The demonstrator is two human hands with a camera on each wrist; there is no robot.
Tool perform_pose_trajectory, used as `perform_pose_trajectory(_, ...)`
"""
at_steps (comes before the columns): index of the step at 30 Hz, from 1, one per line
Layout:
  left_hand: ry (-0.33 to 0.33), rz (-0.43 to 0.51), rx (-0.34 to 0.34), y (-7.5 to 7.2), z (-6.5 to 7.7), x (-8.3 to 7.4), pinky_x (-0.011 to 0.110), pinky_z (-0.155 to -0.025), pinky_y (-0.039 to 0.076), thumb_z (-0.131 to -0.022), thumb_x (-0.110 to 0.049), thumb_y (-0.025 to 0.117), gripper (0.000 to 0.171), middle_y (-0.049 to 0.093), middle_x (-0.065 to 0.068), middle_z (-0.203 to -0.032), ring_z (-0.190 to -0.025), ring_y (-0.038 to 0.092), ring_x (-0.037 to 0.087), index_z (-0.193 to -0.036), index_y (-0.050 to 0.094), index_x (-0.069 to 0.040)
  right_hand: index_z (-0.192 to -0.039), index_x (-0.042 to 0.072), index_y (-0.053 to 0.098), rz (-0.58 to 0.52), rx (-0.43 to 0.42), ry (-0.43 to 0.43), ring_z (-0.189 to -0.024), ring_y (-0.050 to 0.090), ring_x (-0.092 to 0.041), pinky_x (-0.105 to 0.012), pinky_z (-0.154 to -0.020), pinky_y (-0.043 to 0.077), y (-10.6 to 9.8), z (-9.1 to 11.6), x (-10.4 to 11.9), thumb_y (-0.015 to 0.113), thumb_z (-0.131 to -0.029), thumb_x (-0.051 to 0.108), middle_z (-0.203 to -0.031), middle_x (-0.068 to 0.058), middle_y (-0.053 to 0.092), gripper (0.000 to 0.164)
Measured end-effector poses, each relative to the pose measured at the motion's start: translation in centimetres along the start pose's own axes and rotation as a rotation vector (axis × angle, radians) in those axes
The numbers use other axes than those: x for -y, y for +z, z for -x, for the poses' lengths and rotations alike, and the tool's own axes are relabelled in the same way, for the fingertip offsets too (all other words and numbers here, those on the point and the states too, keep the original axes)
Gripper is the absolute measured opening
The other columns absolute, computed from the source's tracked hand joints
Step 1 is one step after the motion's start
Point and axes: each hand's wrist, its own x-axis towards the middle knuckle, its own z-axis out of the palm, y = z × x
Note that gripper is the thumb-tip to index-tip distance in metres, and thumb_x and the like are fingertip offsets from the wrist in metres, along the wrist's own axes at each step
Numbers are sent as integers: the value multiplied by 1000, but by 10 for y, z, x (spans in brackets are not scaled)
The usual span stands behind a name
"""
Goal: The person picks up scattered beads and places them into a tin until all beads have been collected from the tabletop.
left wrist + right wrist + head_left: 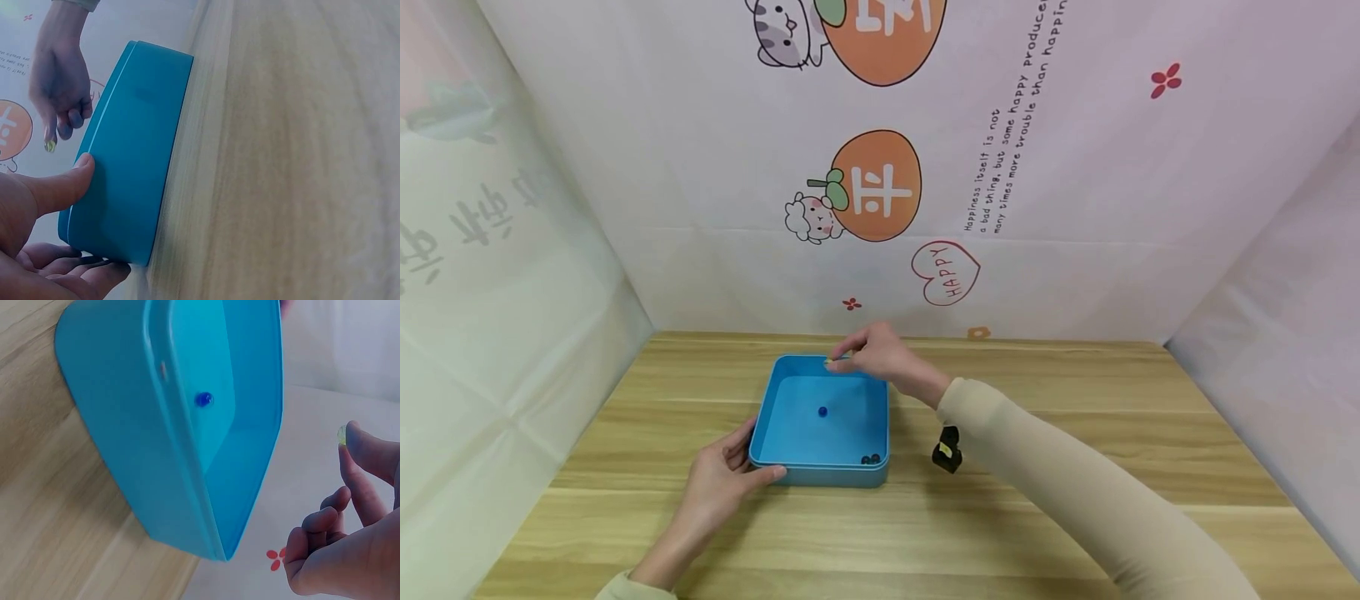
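Note:
A square blue box (820,476) stands on the wooden table. My left hand (718,475) grips its near left corner, the thumb on the front wall and the fingers along the left side. Over the far rim, my right hand (880,354) pinches a small clear yellowish marble (342,434) between thumb and index finger; the other fingers are curled. Inside the box, a dark blue marble (823,412) lies near the middle of the floor. Two dark marbles (870,459) sit together in the near right corner.
A small black object (947,450) with a yellow mark shows beside the right forearm, right of the box. White printed cloth (1045,292) hangs behind the table (1075,467) and at both sides.

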Motion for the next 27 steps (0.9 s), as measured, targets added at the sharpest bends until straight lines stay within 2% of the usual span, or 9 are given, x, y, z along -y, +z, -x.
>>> perform_pose_trajectory(8, 16, -10, 14, 1, -1, 1, 44, -107, 48, -86, -11, 90, 94, 37, 31, -160, -144, 42, 42, -159, 35, 9, -100, 11, 86, -6, 0, -28, -104, 59, -24, -41, -88, 50, 17, -7, -2, 83, -94, 19, -113, -9, 75, 10)
perform_pose_trajectory(13, 11, -4, 11, 0, -1, 2, 44, -107, 49, -87, -11, 90, 93, 37, 30, -160, -144, 42, 41, -160, 35, 8, -98, 10, 85, -6, 5, -32, -102, 60, -23, -41, -88, 51, 26, -9, -5, 84, -94, 17, -108, -4, 75, 8)
perform_pose_trajectory(27, 13, 7, 9, -1, 1, 0, 41, -107, 48, -85, -16, 92, 97, 38, 27, -161, -145, 42, 37, -160, 35, 7, -97, 12, 86, 6, 2, 17, -104, 59, -23, -47, -93, 54, 49, -14, -11, 84, -94, 16, -111, -2, 71, 6)
